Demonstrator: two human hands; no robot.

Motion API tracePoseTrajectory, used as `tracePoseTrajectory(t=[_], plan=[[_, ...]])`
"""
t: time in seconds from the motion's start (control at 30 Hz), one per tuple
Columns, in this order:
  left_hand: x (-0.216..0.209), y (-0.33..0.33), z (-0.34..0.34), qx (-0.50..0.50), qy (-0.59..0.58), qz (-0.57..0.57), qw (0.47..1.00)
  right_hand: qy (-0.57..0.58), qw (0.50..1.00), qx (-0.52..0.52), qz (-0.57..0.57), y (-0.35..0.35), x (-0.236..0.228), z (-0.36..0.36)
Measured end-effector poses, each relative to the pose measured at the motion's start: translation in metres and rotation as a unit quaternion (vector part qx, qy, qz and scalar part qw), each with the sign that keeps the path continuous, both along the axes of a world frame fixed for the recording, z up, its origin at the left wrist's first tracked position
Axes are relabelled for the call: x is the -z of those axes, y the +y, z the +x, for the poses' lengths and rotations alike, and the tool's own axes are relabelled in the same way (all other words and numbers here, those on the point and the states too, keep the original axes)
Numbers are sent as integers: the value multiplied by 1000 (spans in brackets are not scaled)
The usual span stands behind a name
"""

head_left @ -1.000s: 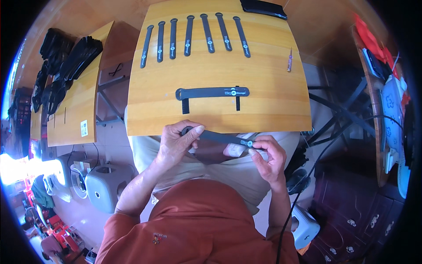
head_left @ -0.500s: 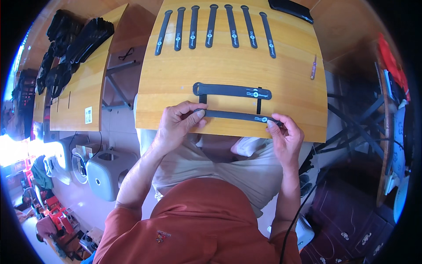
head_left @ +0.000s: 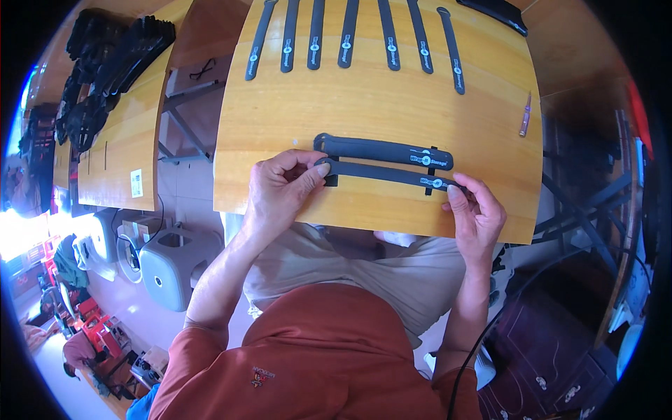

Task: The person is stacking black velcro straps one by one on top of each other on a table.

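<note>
So, my left hand (head_left: 283, 187) pinches one end of a dark strap (head_left: 385, 173) and my right hand (head_left: 479, 210) pinches the other, presumably holding it straight, over the near part of the wooden surface (head_left: 280, 115), alongside a matching strap (head_left: 378, 149). Leftward stands a grey stool (head_left: 166, 269); seven straps (head_left: 348, 35) lie spaced along the far side, a slim purple tool (head_left: 524, 120) rightward.

Your dark-grey, long narrow strap (head_left: 385, 173) looks matt and fabric-like | your yellow, broad flat wooden table (head_left: 378, 105) is smooth, faintly glossy | your rust-red cloth shirt (head_left: 322, 322) is matt | your loose beige cloth trousers (head_left: 336, 262) are matt, creased | your grey, boxy plastic stool (head_left: 171, 280) looks smooth
</note>
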State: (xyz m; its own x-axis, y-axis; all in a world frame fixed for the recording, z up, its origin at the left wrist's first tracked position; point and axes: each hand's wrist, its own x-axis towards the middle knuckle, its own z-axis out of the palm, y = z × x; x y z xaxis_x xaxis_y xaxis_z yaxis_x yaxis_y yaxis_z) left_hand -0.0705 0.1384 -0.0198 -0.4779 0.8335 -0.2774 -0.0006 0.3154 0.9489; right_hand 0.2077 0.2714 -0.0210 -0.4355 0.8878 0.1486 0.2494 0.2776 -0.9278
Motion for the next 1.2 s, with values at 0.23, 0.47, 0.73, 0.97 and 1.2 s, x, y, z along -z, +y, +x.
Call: tracePoseTrajectory(t=[0.23,0.47,0.73,0.97,1.2], plan=[[-5,7,-7,-6,-22,-15,1000,2,999,-2,-53,9,0,-2],[-11,15,-12,-16,-6,-42,999,-5,999,15,-41,14,2,-7],[-12,18,-12,-21,-8,-49,999,-16,998,21,-48,19,2,-10],[-14,21,-13,-4,30,-87,996,-46,999,19,-14,19,2,-13],[-14,21,-16,-3,21,-82,996,-45,999,22,0,20,3,-15]])
